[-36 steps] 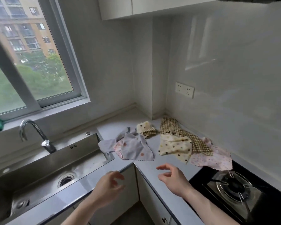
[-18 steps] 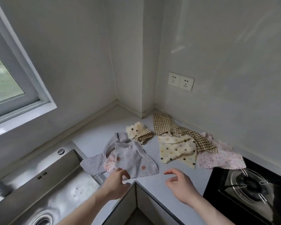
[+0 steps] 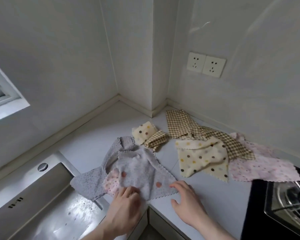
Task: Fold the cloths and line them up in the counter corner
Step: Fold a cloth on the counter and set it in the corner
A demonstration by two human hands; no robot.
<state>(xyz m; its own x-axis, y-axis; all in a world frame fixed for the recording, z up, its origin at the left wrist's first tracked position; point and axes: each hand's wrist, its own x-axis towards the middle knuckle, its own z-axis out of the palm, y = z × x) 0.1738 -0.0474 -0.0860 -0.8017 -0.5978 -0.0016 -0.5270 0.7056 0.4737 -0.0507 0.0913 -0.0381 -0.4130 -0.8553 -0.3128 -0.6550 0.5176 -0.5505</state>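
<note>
Several crumpled cloths lie on the white counter (image 3: pixel 92 141) near its corner. A light grey cloth (image 3: pixel 137 170) with reddish spots lies nearest, over a pink dotted cloth (image 3: pixel 110 185) and a darker grey cloth (image 3: pixel 88 182) that overhangs the sink. My left hand (image 3: pixel 126 200) rests its fingers on the light grey cloth's near edge. My right hand (image 3: pixel 185 200) touches that cloth's right corner with its fingertips, thumb spread apart. Farther back lie a small cream polka-dot cloth (image 3: pixel 143 131), a brown check cloth (image 3: pixel 185 125), a larger cream polka-dot cloth (image 3: pixel 203 156) and a pale pink cloth (image 3: pixel 260 165).
A steel sink (image 3: pixel 42 205) is sunk into the counter at the left. A black gas hob (image 3: pixel 284 205) sits at the right, touched by the pink cloth. A wall pillar (image 3: pixel 156 101) juts into the corner, with a double socket (image 3: pixel 206 65) on the right wall.
Both hands have moved forward from above the counter edge onto the light grey cloth. The view has swung right and down, away from the window and tap.
</note>
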